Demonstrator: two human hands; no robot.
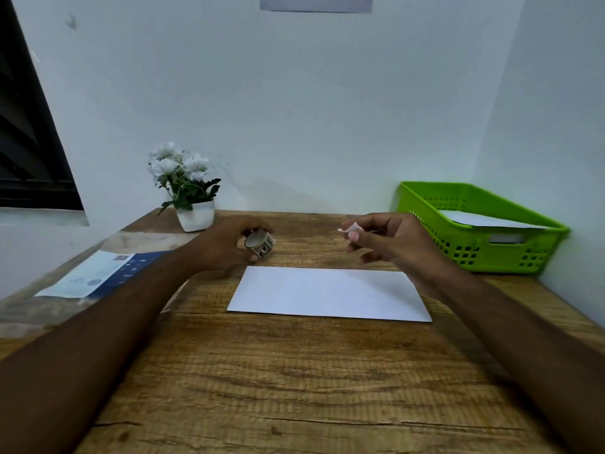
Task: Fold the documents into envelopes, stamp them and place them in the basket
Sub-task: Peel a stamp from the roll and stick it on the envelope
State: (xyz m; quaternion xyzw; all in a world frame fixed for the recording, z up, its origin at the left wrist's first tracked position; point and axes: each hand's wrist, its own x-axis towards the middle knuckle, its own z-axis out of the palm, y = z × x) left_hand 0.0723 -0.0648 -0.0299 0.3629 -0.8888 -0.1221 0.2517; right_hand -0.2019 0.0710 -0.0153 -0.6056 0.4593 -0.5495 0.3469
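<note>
I sit at a wooden table (pixel 294 371) with both forearms stretched out over it. A white envelope (pixel 329 294) lies flat at the centre, blank face up, long side running from nine to three o'clock.

My left hand (pixel 229 247) is at about eleven o'clock from the envelope, just past its far left corner. Its fingers are curled around a small roll (pixel 259 244) of stamps, thumb below and fingers above, so the roll is gripped and tipped with its open core facing me. The roll seems to sit at or just above the table; I cannot tell whether it touches.

My right hand (pixel 393 239) hovers at about one o'clock from the envelope, clear of it and above the table. Thumb and forefinger are pinched together on one small stamp (pixel 351 229) with a toothed edge, which sticks out toward nine o'clock; the other fingers are loosely bent beneath.

The two hands are apart, with bare wood between them.

A green basket (pixel 471 244) stands at two o'clock, in the corner against the wall, beside my right hand. Inside it lies a white envelope (pixel 487 221), already set down flat.

At ten o'clock, a printed document (pixel 95 273) with a dark blue band lies on the table's left edge, partly under my left forearm. Beyond it, at eleven o'clock against the wall, stands a white pot (pixel 195 216) of white flowers.
</note>
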